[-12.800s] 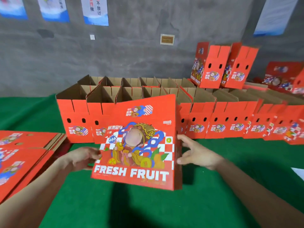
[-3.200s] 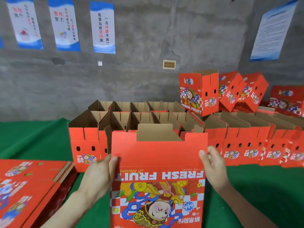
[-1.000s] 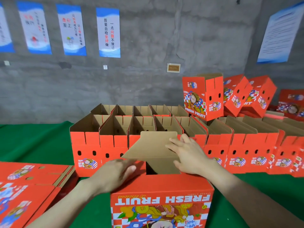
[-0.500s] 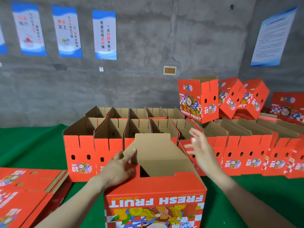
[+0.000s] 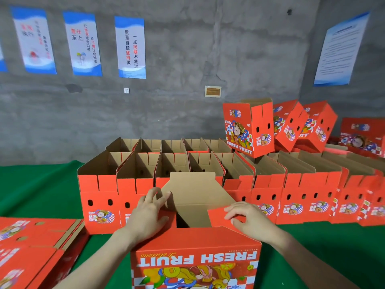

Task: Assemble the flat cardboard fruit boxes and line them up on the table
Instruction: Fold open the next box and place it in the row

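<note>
- Two hands work one upturned fruit box, standing just in front of the row of assembled boxes on the green table
- The left hand lies flat, fingers fairly straight, on the box's left edge, fingertips touching the big brown flap; the right hand pinches the red side flap between thumb and fingers
- Corrugated card like this is likely light, stiff across panels and yielding only at creases; flap edges look the best hold
- "FRESH FRUIT" reads upside down on the box, and right way up on a tilted box atop the row; Chinese posters hang behind the row; flat boxes lie left of it
</note>
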Motion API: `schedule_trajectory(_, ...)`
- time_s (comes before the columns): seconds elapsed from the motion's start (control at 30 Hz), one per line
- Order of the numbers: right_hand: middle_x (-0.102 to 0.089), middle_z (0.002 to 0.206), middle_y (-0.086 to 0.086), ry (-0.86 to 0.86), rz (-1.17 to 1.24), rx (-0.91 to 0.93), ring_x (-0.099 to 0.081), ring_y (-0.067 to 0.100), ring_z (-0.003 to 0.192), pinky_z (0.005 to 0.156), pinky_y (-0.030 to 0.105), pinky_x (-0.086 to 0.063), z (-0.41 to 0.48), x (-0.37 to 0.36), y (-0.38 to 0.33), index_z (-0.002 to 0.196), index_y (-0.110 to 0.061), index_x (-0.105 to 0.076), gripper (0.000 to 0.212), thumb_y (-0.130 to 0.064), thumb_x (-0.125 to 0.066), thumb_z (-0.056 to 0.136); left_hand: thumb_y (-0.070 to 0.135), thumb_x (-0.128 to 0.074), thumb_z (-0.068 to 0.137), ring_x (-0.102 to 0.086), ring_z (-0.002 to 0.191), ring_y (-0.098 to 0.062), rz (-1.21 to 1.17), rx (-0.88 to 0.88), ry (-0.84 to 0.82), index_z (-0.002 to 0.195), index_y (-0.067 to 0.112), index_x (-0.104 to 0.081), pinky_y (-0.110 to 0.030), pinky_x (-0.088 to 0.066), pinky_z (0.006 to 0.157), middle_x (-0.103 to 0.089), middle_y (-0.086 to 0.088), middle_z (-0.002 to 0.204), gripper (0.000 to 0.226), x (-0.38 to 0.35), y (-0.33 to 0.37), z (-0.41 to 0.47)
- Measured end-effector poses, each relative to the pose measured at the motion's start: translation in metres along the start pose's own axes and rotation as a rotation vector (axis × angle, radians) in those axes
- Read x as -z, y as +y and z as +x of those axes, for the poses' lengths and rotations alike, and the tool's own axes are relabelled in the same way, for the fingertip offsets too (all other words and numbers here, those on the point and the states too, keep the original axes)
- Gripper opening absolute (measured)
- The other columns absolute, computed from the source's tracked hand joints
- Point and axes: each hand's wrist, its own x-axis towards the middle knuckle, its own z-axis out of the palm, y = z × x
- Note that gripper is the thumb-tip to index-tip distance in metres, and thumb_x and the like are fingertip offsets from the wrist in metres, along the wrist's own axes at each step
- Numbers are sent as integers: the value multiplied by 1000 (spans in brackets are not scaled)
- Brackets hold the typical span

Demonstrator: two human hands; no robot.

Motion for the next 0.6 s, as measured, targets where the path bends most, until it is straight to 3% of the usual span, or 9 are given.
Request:
schedule_trajectory(0.13,-53,113,-19,76,-119,47,-42,0,114,103,28,-36,-2,1,-3,107,-29,-65,26,-16,-68,85,28,-62,88,-34,129,-25,-47,-21,1,149,30,-27,-32,-32,111,-17,5,146,71,3,0,-2)
schedule_trajectory(0.23,-31,132,-21,102,-172,45,-38,-6,113,99,23,-38,-2,2,-8,139,-37,-34,69,-23,-71,82,24,-68,83,-43,120,-22,-77,-58,46,144,25,-40,-29,-35,107,-29,3,135,67,6,0,-2)
schedule_trajectory(0.3,-17,132,-29,79,-126,-3,-45,-9,99,85,18,-45,-1,1,-9,146,-47,-6,95,-22,-72,83,17,-75,77,-49,110,-19,-146,-76,103,127,19,-59,-27,-40,100,-41,3,121,52,8,-1,-2)
schedule_trajectory(0.37,-17,123,-32,66,-113,-47,-48,-7,92,70,17,-46,-1,-1,-6,145,-50,6,102,-23,-71,84,12,-77,73,-54,98,-18,-189,-88,151,101,13,-68,-26,-45,89,-48,3,105,29,9,0,-4)
schedule_trajectory(0.47,-32,120,-28,44,-86,-62,-46,-9,91,77,15,-40,-2,-1,-1,146,-50,-8,87,-25,-66,87,15,-69,78,-54,81,-17,-184,-38,185,74,11,-66,-25,-43,71,-52,2,88,7,10,4,-5)
schedule_trajectory(0.53,-44,125,-26,7,-132,-5,-43,-11,104,96,17,-34,-2,-2,2,140,-48,-34,62,-20,-60,91,29,-54,83,-52,75,-20,-184,31,178,67,9,-59,-29,-36,65,-53,-1,80,26,11,5,-5)
schedule_trajectory(0.6,-52,126,-19,5,-194,66,-43,-1,114,101,15,-25,0,-3,2,128,-39,-56,45,-11,-54,92,42,-41,84,-51,75,-23,-191,58,163,70,6,-57,-31,-33,65,-53,-3,78,42,12,6,-6)
